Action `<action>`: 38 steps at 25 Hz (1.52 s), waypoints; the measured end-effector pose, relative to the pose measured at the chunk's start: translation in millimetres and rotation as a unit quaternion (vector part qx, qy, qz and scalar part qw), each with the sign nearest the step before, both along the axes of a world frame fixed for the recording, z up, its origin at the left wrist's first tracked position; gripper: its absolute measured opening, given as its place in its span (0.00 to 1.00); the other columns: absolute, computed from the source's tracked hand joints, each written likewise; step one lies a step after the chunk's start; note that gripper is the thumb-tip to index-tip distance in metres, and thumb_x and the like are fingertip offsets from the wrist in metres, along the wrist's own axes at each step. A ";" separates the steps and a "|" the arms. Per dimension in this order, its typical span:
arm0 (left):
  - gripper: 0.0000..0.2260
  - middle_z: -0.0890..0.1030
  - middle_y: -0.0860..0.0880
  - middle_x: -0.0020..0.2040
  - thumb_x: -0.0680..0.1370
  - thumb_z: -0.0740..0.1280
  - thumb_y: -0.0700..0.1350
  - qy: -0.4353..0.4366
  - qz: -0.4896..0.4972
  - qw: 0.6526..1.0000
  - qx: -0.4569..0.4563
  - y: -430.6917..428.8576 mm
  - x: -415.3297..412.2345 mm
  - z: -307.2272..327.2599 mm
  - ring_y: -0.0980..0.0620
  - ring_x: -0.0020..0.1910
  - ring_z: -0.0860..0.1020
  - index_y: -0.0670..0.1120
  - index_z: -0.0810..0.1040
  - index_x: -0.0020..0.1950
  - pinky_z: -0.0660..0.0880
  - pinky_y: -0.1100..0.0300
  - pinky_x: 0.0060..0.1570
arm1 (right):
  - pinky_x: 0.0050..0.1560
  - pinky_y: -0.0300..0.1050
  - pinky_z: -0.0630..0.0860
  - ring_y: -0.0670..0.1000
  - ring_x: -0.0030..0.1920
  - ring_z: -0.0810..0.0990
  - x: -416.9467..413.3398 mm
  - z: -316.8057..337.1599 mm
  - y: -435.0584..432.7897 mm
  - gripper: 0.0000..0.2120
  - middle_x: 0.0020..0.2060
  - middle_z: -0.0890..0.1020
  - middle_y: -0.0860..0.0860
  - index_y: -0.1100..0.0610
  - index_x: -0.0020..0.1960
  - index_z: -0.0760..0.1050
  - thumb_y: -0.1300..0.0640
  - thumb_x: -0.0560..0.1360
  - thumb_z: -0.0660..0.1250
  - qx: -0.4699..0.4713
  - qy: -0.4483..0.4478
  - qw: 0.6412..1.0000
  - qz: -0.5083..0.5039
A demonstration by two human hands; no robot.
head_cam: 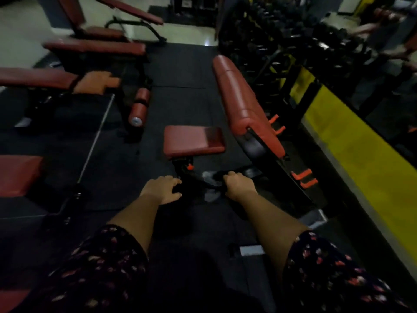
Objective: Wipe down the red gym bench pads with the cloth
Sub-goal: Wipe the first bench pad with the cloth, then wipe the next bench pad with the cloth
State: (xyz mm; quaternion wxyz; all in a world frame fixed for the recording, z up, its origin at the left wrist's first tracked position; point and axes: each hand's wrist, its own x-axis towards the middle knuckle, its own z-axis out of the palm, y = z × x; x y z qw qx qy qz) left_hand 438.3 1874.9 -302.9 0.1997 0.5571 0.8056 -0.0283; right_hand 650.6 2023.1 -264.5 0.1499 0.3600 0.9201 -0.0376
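2 hands reach toward the near end of a bench in dim light; the right hand (pixel 240 185) is fisted round the black frame bar (pixel 198 180) below the red seat pad (pixel 194 140); a pale grey cloth (pixel 211 177) bunches against its knuckles, though whether it is in the grip is unclear; the left hand (pixel 161 188) bends its fingers over something lost in shadow, so I cannot tell if it holds anything; the long back pad (pixel 243 102) tilts up at right; other red benches (pixel 94 47) at left are cut off by the edge; the far dumbbell rack (pixel 293 30) is blurred.
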 end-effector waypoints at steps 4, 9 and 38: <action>0.26 0.69 0.50 0.72 0.78 0.62 0.60 0.024 0.076 0.997 -0.020 -10.6 -56.5 0.2 0.47 0.69 0.70 0.58 0.64 0.76 0.70 0.49 0.64 | 0.58 0.55 0.74 0.59 0.64 0.71 -80.8 -3.4 32.0 0.19 0.63 0.72 0.55 0.57 0.66 0.70 0.59 0.76 0.66 0.001 -0.013 0.998 0.064; 0.26 0.71 0.52 0.69 0.78 0.62 0.61 0.036 0.189 0.981 -0.022 -16.3 -135.7 -1.8 0.48 0.67 0.71 0.58 0.64 0.75 0.72 0.48 0.62 | 0.57 0.52 0.74 0.59 0.63 0.73 -212.5 -7.7 60.0 0.19 0.63 0.73 0.56 0.57 0.67 0.70 0.59 0.76 0.63 -0.011 0.015 0.983 0.181; 0.27 0.70 0.51 0.71 0.79 0.62 0.59 0.008 0.591 0.807 -0.019 -119.1 -417.4 -29.4 0.48 0.68 0.70 0.56 0.63 0.76 0.70 0.50 0.63 | 0.56 0.54 0.74 0.58 0.61 0.73 -702.7 -36.0 -1.1 0.15 0.60 0.72 0.54 0.56 0.64 0.70 0.58 0.78 0.64 0.012 -0.003 0.823 0.568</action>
